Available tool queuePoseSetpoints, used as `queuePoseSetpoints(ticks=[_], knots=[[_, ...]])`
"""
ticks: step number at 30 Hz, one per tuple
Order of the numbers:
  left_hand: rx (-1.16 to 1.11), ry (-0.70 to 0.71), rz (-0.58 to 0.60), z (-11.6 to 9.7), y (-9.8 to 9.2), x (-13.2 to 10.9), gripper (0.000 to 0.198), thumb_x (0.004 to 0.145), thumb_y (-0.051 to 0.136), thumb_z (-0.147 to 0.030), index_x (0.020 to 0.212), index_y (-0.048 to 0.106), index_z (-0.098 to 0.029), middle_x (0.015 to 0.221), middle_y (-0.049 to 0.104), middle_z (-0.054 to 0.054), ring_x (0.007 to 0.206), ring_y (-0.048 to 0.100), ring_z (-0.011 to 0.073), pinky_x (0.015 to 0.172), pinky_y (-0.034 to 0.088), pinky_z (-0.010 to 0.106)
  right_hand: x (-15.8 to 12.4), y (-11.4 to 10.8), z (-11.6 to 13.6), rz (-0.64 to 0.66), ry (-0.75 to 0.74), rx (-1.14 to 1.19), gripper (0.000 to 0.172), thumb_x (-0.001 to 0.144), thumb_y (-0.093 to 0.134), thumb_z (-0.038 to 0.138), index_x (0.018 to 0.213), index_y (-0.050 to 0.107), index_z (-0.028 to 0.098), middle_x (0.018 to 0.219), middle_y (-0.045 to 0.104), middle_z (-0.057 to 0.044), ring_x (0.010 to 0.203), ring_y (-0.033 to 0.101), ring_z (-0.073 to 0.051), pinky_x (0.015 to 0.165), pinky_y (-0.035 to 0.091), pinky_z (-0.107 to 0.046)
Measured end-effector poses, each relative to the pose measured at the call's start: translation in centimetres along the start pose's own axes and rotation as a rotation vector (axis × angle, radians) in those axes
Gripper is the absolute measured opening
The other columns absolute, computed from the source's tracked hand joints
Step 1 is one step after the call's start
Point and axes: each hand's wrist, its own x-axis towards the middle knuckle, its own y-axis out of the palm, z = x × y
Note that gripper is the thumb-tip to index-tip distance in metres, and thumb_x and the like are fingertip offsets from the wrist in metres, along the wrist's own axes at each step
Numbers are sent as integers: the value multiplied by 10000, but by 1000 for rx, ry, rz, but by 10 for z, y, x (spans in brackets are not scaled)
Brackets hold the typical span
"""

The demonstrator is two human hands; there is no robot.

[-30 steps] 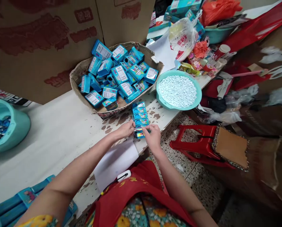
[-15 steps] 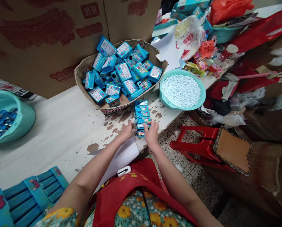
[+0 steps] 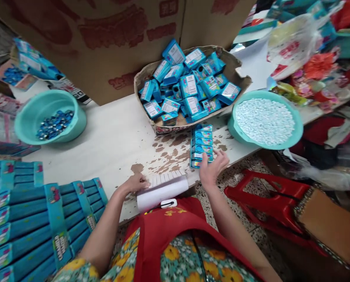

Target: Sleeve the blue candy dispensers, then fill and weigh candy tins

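White tabletop with brown worn patches (image 3: 104, 156): runs from the left edge of the frame to the right of centre.
Large brown cardboard carton printed in red (image 3: 119, 51): across the top of the frame, left and centre.
Long blue printed boxes in rows (image 3: 28, 227): lower left.
Torn-edged brown cardboard tray (image 3: 163, 129): upper centre, heaped with loose rectangular blue tins (image 3: 189, 86).
Red plastic stool (image 3: 269, 197): lower right, beside the tabletop.
Round turquoise plastic bowl (image 3: 233, 125): right of centre, holding small white pellets (image 3: 266, 121).
Second turquoise plastic bowl (image 3: 24, 121): left, holding shiny dark-blue pieces (image 3: 56, 124).
Curled white paper sheet (image 3: 163, 194): just below centre, at the tabletop's near edge.
Column of blue tins lying side by side (image 3: 203, 139): centre right, just below the cardboard tray, on the tabletop.
Right hand (image 3: 212, 168): at the column's lower end, thumb against the nearest tins, other fingers loosely spread.
Left hand (image 3: 136, 183): below centre, fingers bent inward at the left end of narrow white strips (image 3: 166, 177) along the paper sheet; whether they pinch one cannot be told.
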Motion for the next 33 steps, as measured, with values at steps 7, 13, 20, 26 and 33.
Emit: queuePoseSetpoints(ticks=[7, 13, 20, 26, 33], knots=[[-28, -17, 12, 11, 6, -9, 251, 630, 583, -363, 771, 616, -158, 707, 602, 7, 690, 520, 166, 628, 387, 249, -85, 39, 78, 880, -473, 318, 186, 868, 526, 241, 1034, 604, 212, 1047, 584, -87, 1028, 510, -221, 904, 423, -375], [-127, -29, -142, 13, 3, -7, 276, 631, 514, -244, 846, 640, -125, 770, 632, 21, 735, 536, 165, 663, 412, 258, -126, 65, 73, 1155, -688, 122, 419, 804, 624, 209, 1217, 553, 203, 1145, 581, -110, 1066, 481, -263, 907, 428, -417], [-103, -106, -243, 14, 7, 5, 224, 673, 522, -225, 836, 649, -138, 729, 637, 31, 698, 569, 176, 632, 421, 267, -116, 49, 68, 1138, -716, 183, 152, 766, 659, 159, 907, 653, 217, 1237, 561, -97, 1137, 471, -264, 902, 425, -428], [-33, 29, -397, -28, -5, -4, 310, 778, 501, -324, 1007, 649, -176, 1058, 643, 98, 1056, 532, 257, 877, 409, 350, -83, 31, 77, 945, -112, 518, 109, 843, 570, 284, 764, 574, 208, 718, 616, 9, 685, 572, -140, 684, 455, -266], [-151, 336, 33, -124, -17, 1, 317, 826, 461, -426, 764, 611, -153, 726, 643, 31, 680, 566, 149, 668, 431, 257, -34, 3, 64, 672, 214, 676, 186, 778, 608, 374, 732, 557, 201, 672, 591, 23, 625, 547, -130, 610, 438, -245]])
